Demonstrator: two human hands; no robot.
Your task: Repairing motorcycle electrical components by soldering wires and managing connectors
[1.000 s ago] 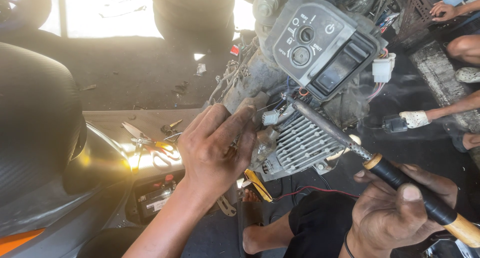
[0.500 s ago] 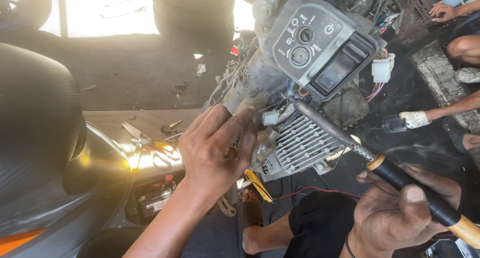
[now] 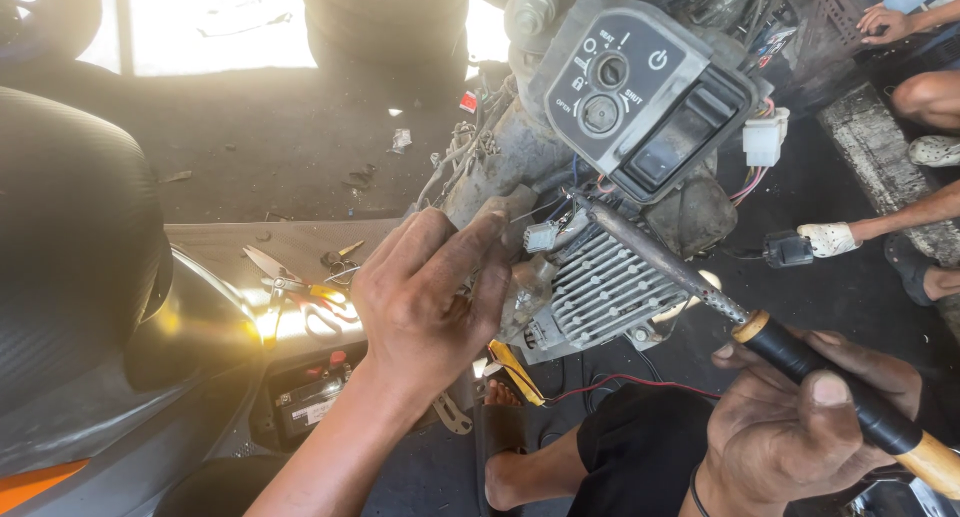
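Observation:
My left hand (image 3: 432, 297) presses its fingertips on a small grey connector (image 3: 540, 237) and wires beside a finned grey metal block (image 3: 600, 292) on a stripped scooter front. My right hand (image 3: 800, 422) is shut on a soldering iron (image 3: 790, 352) with a black and wooden handle; its metal tip reaches up-left to the wires next to the connector. Above sits the grey key-switch panel (image 3: 640, 87) with round locks and a dark slot.
A black scooter seat (image 3: 70, 257) fills the left. Pliers and small tools (image 3: 300, 287) lie on the footboard, a battery (image 3: 310, 397) below. A white plug (image 3: 765, 137) hangs on wires. Another person's limbs (image 3: 920, 97) are at right. My bare foot (image 3: 510, 447) rests below.
The soldering iron has slid slightly, its tip staying at the wires. My left hand holds its place on the connector.

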